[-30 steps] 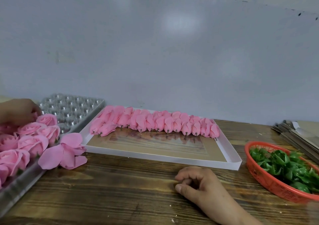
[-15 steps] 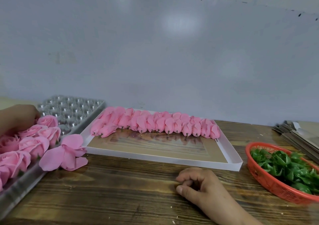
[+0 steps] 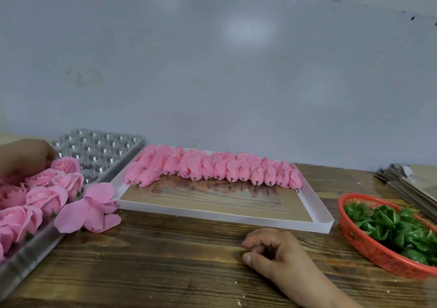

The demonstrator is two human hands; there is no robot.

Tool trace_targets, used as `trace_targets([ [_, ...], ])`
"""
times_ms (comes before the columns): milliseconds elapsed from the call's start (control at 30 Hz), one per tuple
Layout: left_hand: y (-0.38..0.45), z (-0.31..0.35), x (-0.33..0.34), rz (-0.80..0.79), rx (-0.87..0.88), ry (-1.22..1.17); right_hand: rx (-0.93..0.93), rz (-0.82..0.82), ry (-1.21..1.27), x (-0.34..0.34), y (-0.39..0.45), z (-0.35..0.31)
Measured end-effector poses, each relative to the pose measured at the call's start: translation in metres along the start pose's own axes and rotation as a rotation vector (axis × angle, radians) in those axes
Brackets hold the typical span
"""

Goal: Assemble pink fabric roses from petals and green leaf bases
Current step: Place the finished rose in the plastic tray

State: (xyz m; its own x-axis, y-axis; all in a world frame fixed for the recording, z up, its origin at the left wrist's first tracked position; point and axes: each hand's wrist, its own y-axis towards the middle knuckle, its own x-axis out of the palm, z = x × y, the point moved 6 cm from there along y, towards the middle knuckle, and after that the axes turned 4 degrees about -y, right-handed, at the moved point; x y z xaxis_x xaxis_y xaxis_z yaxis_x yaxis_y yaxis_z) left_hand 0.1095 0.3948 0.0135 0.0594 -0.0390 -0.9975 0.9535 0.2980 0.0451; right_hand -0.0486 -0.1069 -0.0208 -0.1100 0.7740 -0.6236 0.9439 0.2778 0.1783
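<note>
Finished pink roses fill the near part of a clear plastic cup tray at the left. My left hand rests on the roses at the tray's back left, fingers curled down among them; what they hold is hidden. A loose bunch of pink petals lies on the wood beside the tray. A row of pink rosebuds lies along the far side of a shallow white tray. Green leaf bases fill a red basket at the right. My right hand rests on the table, fingers loosely curled, nothing visible in it.
The wooden table runs to a pale grey wall just behind the trays. A stack of flat cardboard pieces lies at the far right behind the basket.
My left hand has shifted slightly among the back roses. The right hand stays in place on the table. The view has drifted a little.
</note>
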Motion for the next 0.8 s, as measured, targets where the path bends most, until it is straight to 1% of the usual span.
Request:
trace_targets([
  [67, 0.0, 0.0, 0.003, -0.001, 0.011, 0.022, -0.008, -0.005, 0.005, 0.0, 0.0, 0.0],
  [133, 0.004, -0.001, 0.007, -0.012, 0.02, -0.01, -0.012, -0.01, 0.001, 0.001, 0.0, 0.002],
  [200, 0.003, 0.0, 0.007, -0.042, 0.054, 0.037, -0.005, -0.01, 0.009, 0.001, 0.0, 0.003],
  [233, 0.002, -0.002, 0.006, -0.062, 0.048, 0.06, 0.0, -0.01, 0.015, 0.002, 0.0, 0.004],
  [300, -0.003, 0.0, 0.0, -0.052, 0.032, 0.049, 0.001, 0.001, 0.017, 0.002, 0.001, 0.005],
  [367, -0.008, 0.002, -0.005, -0.011, 0.046, 0.068, 0.001, 0.011, 0.022, 0.002, 0.0, 0.006],
  [500, -0.028, 0.013, -0.016, 0.077, 0.018, 0.053, 0.013, 0.011, 0.039, 0.003, 0.0, 0.007],
  [600, -0.044, 0.029, -0.037, 0.233, 0.019, -0.097, 0.021, 0.002, 0.058, 0.004, 0.0, 0.008],
  [667, -0.065, 0.051, -0.059, 0.377, 0.08, -0.188, 0.023, -0.001, 0.064, 0.005, 0.0, 0.008],
  [700, -0.078, 0.066, -0.068, 0.418, 0.119, -0.217, 0.026, -0.001, 0.067, 0.005, 0.0, 0.008],
  [733, -0.091, 0.081, -0.074, 0.44, 0.163, -0.23, 0.028, -0.001, 0.069, 0.005, 0.0, 0.008],
  [800, -0.115, 0.11, -0.082, 0.432, 0.241, -0.267, 0.031, -0.006, 0.072, 0.005, -0.001, 0.007],
])
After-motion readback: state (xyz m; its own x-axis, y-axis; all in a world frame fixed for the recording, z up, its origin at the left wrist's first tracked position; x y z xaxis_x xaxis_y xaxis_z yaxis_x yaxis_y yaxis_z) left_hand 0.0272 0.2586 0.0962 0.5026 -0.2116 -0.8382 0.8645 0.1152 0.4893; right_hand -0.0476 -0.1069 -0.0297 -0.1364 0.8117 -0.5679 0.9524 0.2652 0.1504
